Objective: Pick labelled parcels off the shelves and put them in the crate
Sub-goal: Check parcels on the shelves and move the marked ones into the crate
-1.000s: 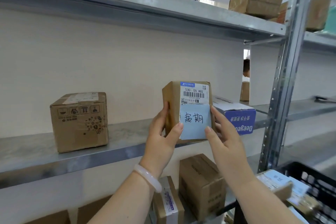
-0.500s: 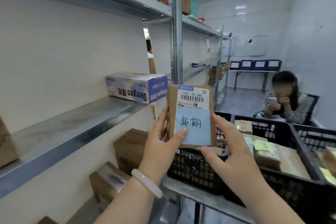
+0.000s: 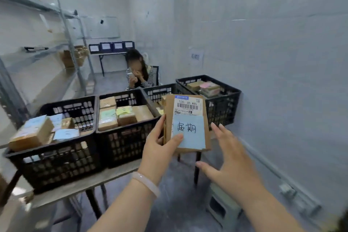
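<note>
The left hand (image 3: 160, 149) holds the brown parcel (image 3: 186, 124) upright, thumb pressed on its blue note (image 3: 190, 132) (the white barcode label sits just above it). The right hand (image 3: 231, 158) is open with fingers spread, just beside the parcel's right edge, not touching it. Behind the parcel, black crates stand in a row on the worktop (image 3: 84, 184). The middle crate (image 3: 128, 137) and the left crate (image 3: 54, 158) have small boxes inside. Farther back, a person (image 3: 139, 73) sits by the wall.

Parcel (image 3: 186, 122) shipping label (image 3: 187, 106) — "530- 05 A85"; blue note (image 3: 189, 131) — handwritten "超期".
</note>
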Motion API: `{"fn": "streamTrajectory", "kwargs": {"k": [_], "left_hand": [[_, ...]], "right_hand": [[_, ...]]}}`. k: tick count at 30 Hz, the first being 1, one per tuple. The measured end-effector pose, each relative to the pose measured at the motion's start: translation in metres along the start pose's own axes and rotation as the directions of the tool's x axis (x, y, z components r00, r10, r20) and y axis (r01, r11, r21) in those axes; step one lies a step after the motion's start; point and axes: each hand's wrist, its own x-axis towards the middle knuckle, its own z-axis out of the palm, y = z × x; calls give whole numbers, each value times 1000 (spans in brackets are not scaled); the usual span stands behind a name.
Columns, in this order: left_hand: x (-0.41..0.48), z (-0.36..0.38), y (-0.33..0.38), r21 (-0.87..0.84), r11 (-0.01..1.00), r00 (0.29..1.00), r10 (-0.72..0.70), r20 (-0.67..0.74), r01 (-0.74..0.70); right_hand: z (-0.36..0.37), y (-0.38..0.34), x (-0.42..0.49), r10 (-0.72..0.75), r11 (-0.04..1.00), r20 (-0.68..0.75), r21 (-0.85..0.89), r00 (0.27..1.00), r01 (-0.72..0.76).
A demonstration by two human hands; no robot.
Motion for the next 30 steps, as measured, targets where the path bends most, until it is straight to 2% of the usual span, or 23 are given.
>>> {"fn": "streamTrajectory", "kwargs": {"k": [6, 11, 17, 23, 30], "left_hand": [[-28, 131, -7, -49, 996, 968, -62, 244, 77], [-67, 246, -12, -35, 993, 907, -92, 410, 117], [-146, 382, -19, -15, 981, 773, -141, 618, 192], [-209, 479, -36, 91, 967, 644, -228, 730, 239], [-220, 544, -63, 222, 947, 587, -318, 745, 231]], "right_hand": [[-89, 78, -71, 261, 955, -119, -110, 958, -274], [-166, 125, -140, 373, 896, -210, -173, 904, -409], [-258, 193, -243, 550, 764, -356, -150, 755, -628], [-314, 238, -323, 665, 653, -384, -116, 640, -748], [-336, 286, -354, 744, 573, -371, -75, 556, -816]]}}
